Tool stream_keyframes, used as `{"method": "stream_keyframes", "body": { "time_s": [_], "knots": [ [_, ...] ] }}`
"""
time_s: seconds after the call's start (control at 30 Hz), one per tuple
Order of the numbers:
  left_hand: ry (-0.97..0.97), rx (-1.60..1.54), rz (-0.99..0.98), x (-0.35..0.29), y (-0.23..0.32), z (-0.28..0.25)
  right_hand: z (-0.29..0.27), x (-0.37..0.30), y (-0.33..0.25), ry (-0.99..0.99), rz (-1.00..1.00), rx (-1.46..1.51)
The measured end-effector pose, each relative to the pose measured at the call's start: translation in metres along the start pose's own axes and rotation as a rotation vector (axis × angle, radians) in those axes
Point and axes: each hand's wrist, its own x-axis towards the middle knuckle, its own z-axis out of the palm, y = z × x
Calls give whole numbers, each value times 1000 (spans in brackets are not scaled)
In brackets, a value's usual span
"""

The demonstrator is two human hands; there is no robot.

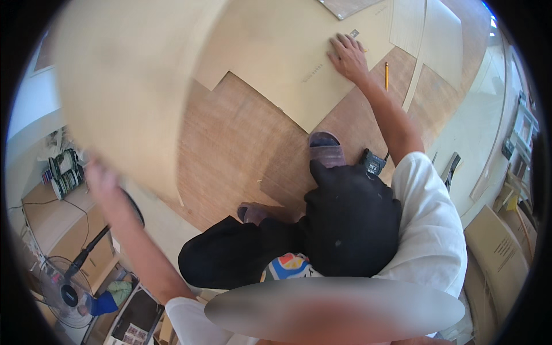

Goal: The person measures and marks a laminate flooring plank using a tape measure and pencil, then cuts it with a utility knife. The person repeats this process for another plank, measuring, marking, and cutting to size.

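Note:
At the left, a thin tan board (126,86) is raised and curved, blurred by motion. My left hand (104,181) grips its lower left edge, the fingers smeared and partly hidden. My right hand (349,59) rests open, fingers stretched out, on a flat tan sheet (287,63) with faint printing. Beside its fingertips is a small grey piece (354,33), too small to name. A yellow pencil (386,76) lies just right of my right forearm.
Reddish-brown plywood (230,149) lies beneath the sheet, with a black boxy device (373,163) near my foot. More cut sheets (443,34) lie at the far right. A standing fan (68,293) and a person in blue (103,303) are lower left; a ladder (523,129) and leaning boards (497,247) are right.

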Motion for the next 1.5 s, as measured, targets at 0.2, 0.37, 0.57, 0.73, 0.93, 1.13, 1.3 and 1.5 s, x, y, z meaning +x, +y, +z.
{"method": "stream_keyframes", "body": {
  "time_s": [0.2, 0.37, 0.57, 0.73, 0.93, 1.13, 1.3, 1.5],
  "knots": [
    [-177, 68, -283, -58, -228, 104, -26, -51, 30, 42, 257, 17],
    [-135, 121, -367, -110, -308, 111, -53, -20, 93, 188, 816, 282],
    [-31, 417, -361, -80, -279, 24, -46, 83, 128, 95, 362, 241],
    [39, 572, -291, -51, -212, -37, -6, 140, 63, -53, 151, 148],
    [-109, 277, -355, -61, -231, -1, 25, 142, 62, -212, 179, -2],
    [-259, 143, -395, -84, -276, 84, 42, 165, 200, -321, 547, -37],
    [-154, 81, -428, -118, -316, 192, -3, 140, 300, -219, 709, -219],
    [-155, 289, -222, -156, -341, 307, -75, -87, 236, -263, 731, -330]
  ]
}}
